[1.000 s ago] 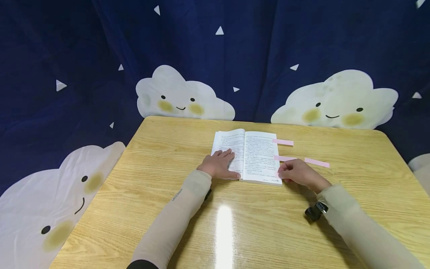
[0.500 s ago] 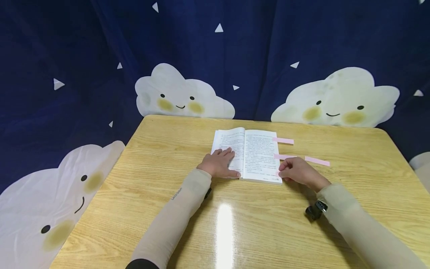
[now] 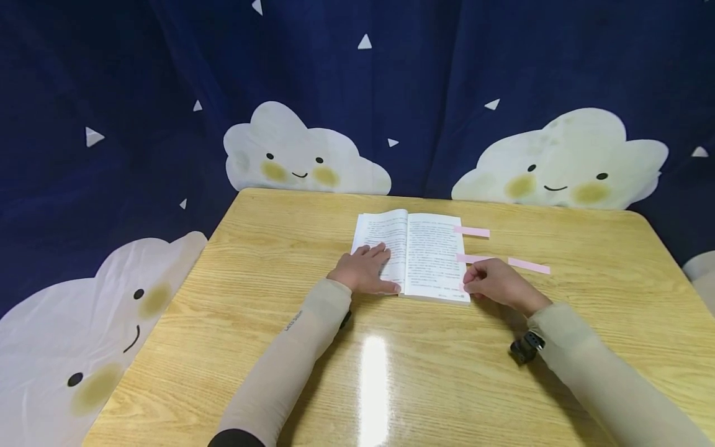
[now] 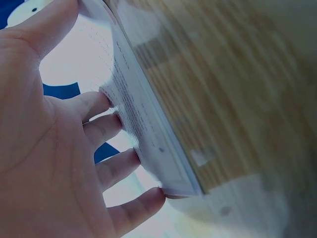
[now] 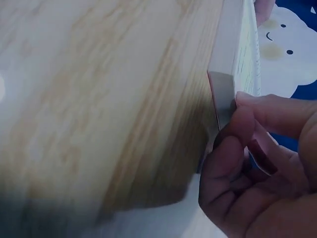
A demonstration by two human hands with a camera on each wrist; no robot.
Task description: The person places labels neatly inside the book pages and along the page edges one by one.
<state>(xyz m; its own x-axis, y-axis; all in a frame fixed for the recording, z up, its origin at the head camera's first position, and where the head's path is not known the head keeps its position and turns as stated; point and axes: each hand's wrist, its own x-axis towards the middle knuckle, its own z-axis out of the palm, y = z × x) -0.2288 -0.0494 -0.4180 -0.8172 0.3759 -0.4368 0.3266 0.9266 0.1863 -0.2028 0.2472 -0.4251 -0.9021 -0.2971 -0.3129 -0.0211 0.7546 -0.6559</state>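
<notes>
While the opened book with white, closely printed paper pages [image 3: 432,254] lies just right of the centre of the head view, it sits between the two bare hands, touched by both. The left hand [image 3: 363,272] rests on the left page with its fingers spread and reaching up the paper, the thumb stretched out toward the bottom of the gutter; the left wrist view shows those fingers extended against the page. At the lower outer corner of the right page, the right hand [image 3: 499,285] has thumb and index finger together, pinching a small pink paper piece [image 3: 462,287] at the book's edge; most of that piece is hidden by the fingers.

Higher up the same edge, a slim pink paper strip [image 3: 473,231] juts out to the right, partly on the page. Below it, a second pink paper strip [image 3: 472,258] also crosses the edge, its outer end close by the right hand's knuckles. A third pink paper strip [image 3: 529,266] lies off the book, farther right.

All this is on a pale wood-grain desk [image 3: 447,372]. Across the top of the frame hangs a navy blue cloth [image 3: 335,62] printed with smiling white clouds [image 3: 301,146].
</notes>
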